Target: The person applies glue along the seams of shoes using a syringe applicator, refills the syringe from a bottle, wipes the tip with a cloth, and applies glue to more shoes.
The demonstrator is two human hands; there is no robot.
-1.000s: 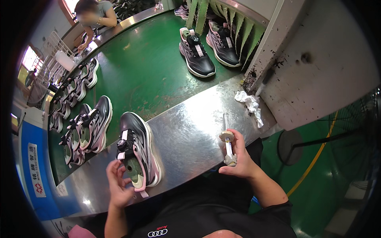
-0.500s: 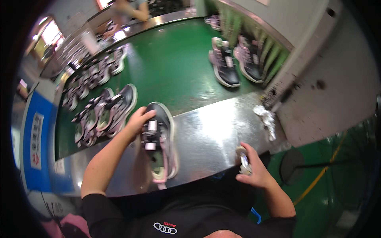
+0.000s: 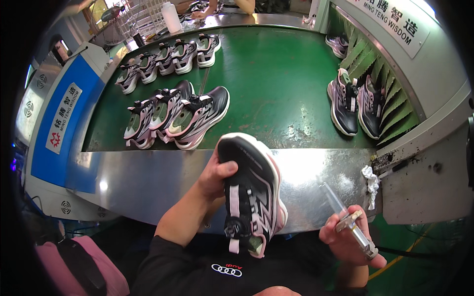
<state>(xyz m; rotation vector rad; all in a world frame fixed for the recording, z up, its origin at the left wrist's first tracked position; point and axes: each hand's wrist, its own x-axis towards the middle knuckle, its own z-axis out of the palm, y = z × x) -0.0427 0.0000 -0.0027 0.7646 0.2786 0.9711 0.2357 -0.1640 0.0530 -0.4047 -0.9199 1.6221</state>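
My left hand grips a black and pink sneaker by its forefoot, thumb on the upper. The sneaker is raised in front of my chest above the metal table edge, toe pointing away, its side with white zigzag marks partly turned up. A round dial and pale pull tabs sit on its upper. In my right hand is a slim tool with a clear flat end and metal fittings; its exact kind cannot be made out. The fingers curl round it, well to the right of the sneaker.
Several similar sneakers stand in two rows on the green conveyor belt at left. A pair stands by the green strip curtain at right. Crumpled white material lies on the metal ledge. Another person's arms show at the far side.
The sneaker has been lifted and tilted in my left hand, its side now facing up more. My right hand has turned, bringing the tool's clear end into sight. The whole view has shifted.
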